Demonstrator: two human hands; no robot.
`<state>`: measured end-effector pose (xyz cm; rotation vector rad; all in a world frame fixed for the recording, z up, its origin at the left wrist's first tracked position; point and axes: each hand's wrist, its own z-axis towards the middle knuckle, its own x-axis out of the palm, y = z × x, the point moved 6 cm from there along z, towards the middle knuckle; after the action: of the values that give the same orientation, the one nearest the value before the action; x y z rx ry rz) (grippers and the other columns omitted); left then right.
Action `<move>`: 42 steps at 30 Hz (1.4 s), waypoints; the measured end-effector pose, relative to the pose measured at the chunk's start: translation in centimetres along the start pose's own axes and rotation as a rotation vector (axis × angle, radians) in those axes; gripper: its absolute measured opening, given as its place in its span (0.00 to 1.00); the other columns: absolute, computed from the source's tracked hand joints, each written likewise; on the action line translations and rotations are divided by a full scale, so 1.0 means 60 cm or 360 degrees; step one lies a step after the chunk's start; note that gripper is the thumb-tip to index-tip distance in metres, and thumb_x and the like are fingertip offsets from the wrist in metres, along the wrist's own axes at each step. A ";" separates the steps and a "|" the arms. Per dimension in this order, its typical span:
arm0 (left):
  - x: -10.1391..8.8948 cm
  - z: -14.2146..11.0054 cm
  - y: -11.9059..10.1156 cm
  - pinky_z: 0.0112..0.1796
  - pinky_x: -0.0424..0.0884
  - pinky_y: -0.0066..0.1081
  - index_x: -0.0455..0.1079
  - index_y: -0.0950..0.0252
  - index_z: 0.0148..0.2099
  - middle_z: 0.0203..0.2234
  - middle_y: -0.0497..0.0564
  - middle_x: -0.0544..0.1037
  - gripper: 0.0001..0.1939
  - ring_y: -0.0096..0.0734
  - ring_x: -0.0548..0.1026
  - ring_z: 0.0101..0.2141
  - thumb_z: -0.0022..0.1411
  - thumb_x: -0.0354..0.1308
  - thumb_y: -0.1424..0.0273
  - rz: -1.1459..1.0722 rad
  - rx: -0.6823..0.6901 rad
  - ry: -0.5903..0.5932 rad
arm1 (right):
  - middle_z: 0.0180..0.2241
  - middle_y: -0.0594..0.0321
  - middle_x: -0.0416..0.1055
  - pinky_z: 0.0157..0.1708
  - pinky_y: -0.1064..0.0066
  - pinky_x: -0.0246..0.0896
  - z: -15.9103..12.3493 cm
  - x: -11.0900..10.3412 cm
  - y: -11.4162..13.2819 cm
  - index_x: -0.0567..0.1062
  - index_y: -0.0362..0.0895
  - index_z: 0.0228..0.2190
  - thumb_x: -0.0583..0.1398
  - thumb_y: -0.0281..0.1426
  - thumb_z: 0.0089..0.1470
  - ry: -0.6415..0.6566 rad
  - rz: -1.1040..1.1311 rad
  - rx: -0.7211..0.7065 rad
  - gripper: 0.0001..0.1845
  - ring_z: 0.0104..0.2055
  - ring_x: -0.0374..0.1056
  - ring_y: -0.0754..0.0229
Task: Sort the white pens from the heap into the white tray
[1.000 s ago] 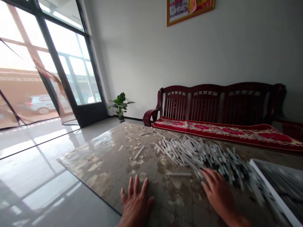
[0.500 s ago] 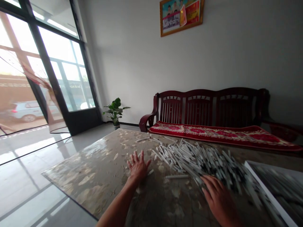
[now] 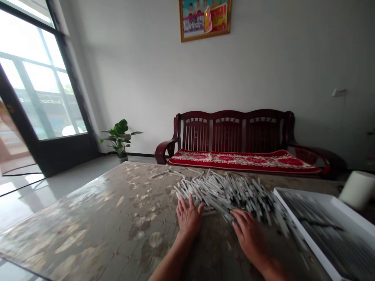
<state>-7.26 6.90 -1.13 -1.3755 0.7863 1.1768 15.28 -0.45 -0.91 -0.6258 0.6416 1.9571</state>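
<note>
A wide heap of thin white sticks with dark ends (image 3: 231, 191) lies across the middle of a floral-patterned table (image 3: 117, 218). My left hand (image 3: 189, 215) lies flat on the table with fingers stretched out, its fingertips at the heap's near left edge. My right hand (image 3: 249, 232) rests palm down with fingers spread, its fingertips touching the heap's near edge. Neither hand holds anything. A few loose sticks (image 3: 160, 173) lie apart at the far left of the heap.
A white tray (image 3: 322, 222) with dark contents sits on the table at the right, and a white cylinder (image 3: 357, 190) stands behind it. A dark red wooden bench (image 3: 234, 144) with a red mat, a potted plant (image 3: 120, 136) and a glass door (image 3: 35, 97) stand beyond.
My left hand slid from the table's near edge forward and right to the heap. My right hand stayed at the heap's near edge. The view swung to the right.
</note>
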 end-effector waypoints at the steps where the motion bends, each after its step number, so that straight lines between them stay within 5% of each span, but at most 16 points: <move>1: 0.005 -0.002 -0.016 0.63 0.50 0.50 0.50 0.65 0.72 0.70 0.67 0.53 0.38 0.59 0.51 0.69 0.68 0.43 0.51 -0.0041 -0.0017 0.0009 | 0.47 0.56 0.75 0.52 0.58 0.64 0.000 0.000 -0.003 0.73 0.47 0.49 0.53 0.29 0.63 0.0010 0.0003 0.0036 0.15 0.50 0.70 0.52; 7: 0.014 -0.001 -0.078 0.62 0.50 0.54 0.49 0.69 0.72 0.71 0.70 0.50 0.38 0.62 0.49 0.69 0.67 0.44 0.54 -0.0254 0.0067 0.0052 | 0.43 0.55 0.76 0.50 0.61 0.65 0.012 -0.001 -0.017 0.76 0.44 0.44 0.54 0.25 0.59 0.0228 0.0004 0.0353 0.14 0.48 0.71 0.52; 12: 0.004 -0.008 -0.067 0.62 0.51 0.53 0.49 0.68 0.72 0.71 0.70 0.49 0.37 0.60 0.49 0.69 0.67 0.45 0.56 -0.0328 0.0086 0.0120 | 0.40 0.57 0.77 0.45 0.66 0.64 0.036 -0.002 -0.011 0.78 0.45 0.36 0.59 0.30 0.59 0.0560 -0.0129 0.0538 0.07 0.46 0.72 0.52; 18: 0.012 -0.048 -0.059 0.64 0.45 0.54 0.46 0.63 0.73 0.73 0.65 0.44 0.50 0.63 0.42 0.70 0.53 0.63 0.59 -0.0137 0.0384 0.0269 | 0.39 0.58 0.78 0.40 0.70 0.59 0.060 0.013 -0.007 0.77 0.44 0.34 0.59 0.29 0.59 0.0810 -0.0241 0.0677 0.06 0.45 0.73 0.55; 24: 0.024 -0.032 -0.081 0.63 0.44 0.59 0.48 0.63 0.73 0.72 0.67 0.47 0.43 0.63 0.44 0.70 0.59 0.58 0.62 -0.0044 0.0474 0.0112 | 0.37 0.58 0.79 0.36 0.72 0.58 0.051 0.008 -0.040 0.77 0.44 0.34 0.55 0.33 0.62 0.0644 0.0032 0.0971 0.11 0.40 0.74 0.56; 28: 0.008 -0.026 -0.087 0.63 0.47 0.56 0.57 0.63 0.70 0.69 0.64 0.56 0.35 0.59 0.51 0.68 0.61 0.56 0.66 -0.0283 0.0580 -0.0177 | 0.32 0.59 0.78 0.37 0.70 0.62 0.045 0.005 -0.025 0.76 0.44 0.31 0.54 0.36 0.61 0.0433 0.0498 0.0985 0.13 0.37 0.74 0.55; 30: 0.000 -0.028 -0.084 0.61 0.56 0.51 0.66 0.62 0.64 0.62 0.62 0.68 0.27 0.52 0.63 0.62 0.63 0.54 0.67 -0.0587 0.0641 -0.0246 | 0.32 0.59 0.78 0.38 0.70 0.63 0.043 0.006 -0.002 0.75 0.45 0.30 0.55 0.35 0.60 0.0396 0.0551 0.0889 0.12 0.37 0.73 0.55; 33: 0.000 -0.030 -0.081 0.49 0.70 0.43 0.76 0.61 0.49 0.42 0.57 0.78 0.16 0.44 0.75 0.44 0.64 0.52 0.63 -0.1161 0.0731 -0.0108 | 0.35 0.59 0.78 0.40 0.69 0.63 0.042 0.007 0.037 0.76 0.46 0.32 0.56 0.31 0.58 0.0478 0.0461 0.0741 0.08 0.39 0.74 0.55; 37: 0.008 -0.025 -0.073 0.34 0.72 0.34 0.73 0.62 0.35 0.28 0.51 0.76 0.18 0.36 0.74 0.29 0.63 0.51 0.54 -0.1790 0.0591 0.0096 | 0.42 0.59 0.78 0.42 0.70 0.64 0.038 -0.008 0.056 0.76 0.47 0.39 0.59 0.28 0.54 0.0631 0.0232 0.0746 0.10 0.44 0.75 0.54; 42: 0.005 -0.018 -0.061 0.25 0.67 0.30 0.71 0.62 0.35 0.24 0.47 0.76 0.19 0.28 0.67 0.19 0.60 0.53 0.51 -0.1973 0.0446 0.0137 | 0.44 0.53 0.79 0.43 0.66 0.65 0.033 -0.031 0.038 0.76 0.45 0.42 0.59 0.21 0.50 0.0871 -0.0243 0.0760 0.16 0.47 0.75 0.49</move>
<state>-3.51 6.51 -0.42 -1.3065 0.0382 0.0300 13.67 -1.23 2.18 -0.8766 1.3084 1.4095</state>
